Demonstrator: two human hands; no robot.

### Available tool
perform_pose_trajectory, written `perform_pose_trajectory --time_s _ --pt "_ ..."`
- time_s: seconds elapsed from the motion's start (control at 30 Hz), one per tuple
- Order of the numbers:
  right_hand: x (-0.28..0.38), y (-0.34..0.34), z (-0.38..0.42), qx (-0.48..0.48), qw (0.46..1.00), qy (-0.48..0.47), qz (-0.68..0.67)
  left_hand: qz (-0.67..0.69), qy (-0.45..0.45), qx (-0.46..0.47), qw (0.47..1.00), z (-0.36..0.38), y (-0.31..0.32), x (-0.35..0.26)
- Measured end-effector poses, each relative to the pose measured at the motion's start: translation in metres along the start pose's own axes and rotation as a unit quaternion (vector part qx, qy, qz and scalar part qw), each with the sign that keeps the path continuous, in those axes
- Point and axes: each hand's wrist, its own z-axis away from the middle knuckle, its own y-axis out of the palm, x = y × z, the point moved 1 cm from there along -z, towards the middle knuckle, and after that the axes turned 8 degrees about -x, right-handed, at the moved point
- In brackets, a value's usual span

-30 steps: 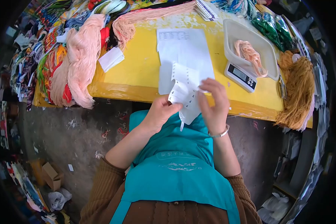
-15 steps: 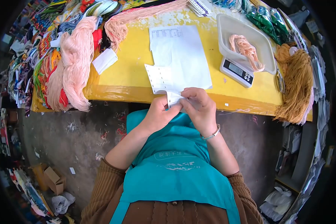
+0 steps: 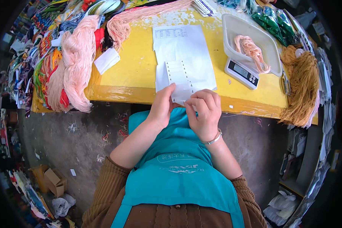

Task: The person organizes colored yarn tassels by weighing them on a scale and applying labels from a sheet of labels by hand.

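A white strip of paper labels (image 3: pixel 177 78) with punched holes lies at the near edge of the yellow table (image 3: pixel 140 64), on top of a printed white sheet (image 3: pixel 182 45). My left hand (image 3: pixel 161 108) presses the strip's near end with flat fingers. My right hand (image 3: pixel 204 112) pinches the same end from the right, fingers curled. Both hands meet just above my teal apron.
A digital scale (image 3: pixel 241 72) carries a white tray (image 3: pixel 235 30) with peach yarn (image 3: pixel 250 51). Pink yarn hanks (image 3: pixel 78 57) lie at the left, orange-brown yarn (image 3: pixel 302 85) at the right, green packets (image 3: pixel 275 22) behind. A white card (image 3: pixel 107 60) lies left of the sheet. Cardboard box (image 3: pixel 53 180) on floor.
The label strip, held up in the air a second ago, now lies flat on the table edge. Both hands came down and closer to my body with it.
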Motion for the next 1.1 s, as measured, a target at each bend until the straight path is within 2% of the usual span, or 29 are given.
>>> perform_pose_trajectory --time_s 0.07,0.1,0.13,0.17,0.23,0.33,0.37,0.4,0.47,0.53,0.57,0.6,0.67,0.7,0.83,0.93,1.1 --pt "0.011 -0.007 0.000 -0.003 1.000 0.008 -0.011 0.042 -0.020 -0.013 0.999 -0.004 0.002 -0.001" --pt "0.021 -0.014 -0.002 0.042 0.975 0.173 -0.136 0.045 0.002 -0.008 0.999 -0.006 0.003 0.000" --pt "0.029 -0.017 0.000 0.085 0.905 0.330 -0.254 0.048 0.023 -0.004 0.999 -0.009 0.003 0.001" --pt "0.033 -0.013 0.007 0.110 0.822 0.403 -0.387 0.036 0.039 -0.001 0.999 -0.014 0.004 0.002" --pt "0.045 -0.007 0.011 0.184 0.727 0.473 -0.463 0.004 0.069 -0.013 0.998 -0.018 0.009 0.006" --pt "0.055 0.011 0.021 0.226 0.795 0.423 -0.372 -0.006 0.067 -0.025 0.997 -0.018 0.014 0.005" --pt "0.056 0.014 0.020 0.211 0.871 0.348 -0.276 -0.007 0.068 -0.025 0.997 -0.018 0.014 0.005" --pt "0.055 0.015 0.020 0.211 0.871 0.348 -0.277 0.000 0.066 -0.010 0.998 -0.018 0.013 0.005" --pt "0.054 0.014 0.016 0.144 0.973 0.119 -0.134 0.006 0.066 0.004 0.998 -0.019 0.008 0.006" --pt "0.041 0.011 0.003 0.057 0.987 0.078 -0.125 -0.048 0.084 0.020 0.995 -0.019 0.000 0.007" --pt "0.031 0.005 -0.002 0.043 0.993 0.075 -0.085 -0.064 0.044 -0.033 0.996 -0.016 0.001 0.004" --pt "0.014 0.002 -0.006 0.004 0.999 0.026 -0.025 -0.063 0.044 -0.033 0.996 -0.017 -0.001 0.007" --pt "-0.005 0.000 -0.015 -0.005 0.998 0.036 0.048 -0.075 0.114 -0.049 0.989 -0.020 -0.006 0.012" --pt "-0.014 0.001 -0.017 -0.012 0.997 0.025 0.070 -0.075 0.114 -0.048 0.989 -0.019 -0.006 0.012" --pt "-0.023 0.002 -0.014 0.019 0.998 0.013 0.058 -0.083 0.112 -0.042 0.989 -0.016 -0.003 0.010" --pt "-0.022 0.005 -0.013 0.021 0.998 0.006 0.059 -0.058 0.137 -0.075 0.986 -0.013 0.004 0.006" --pt "-0.022 0.008 -0.010 0.006 0.999 0.010 0.041 -0.136 0.173 -0.061 0.973 -0.014 -0.001 0.004"
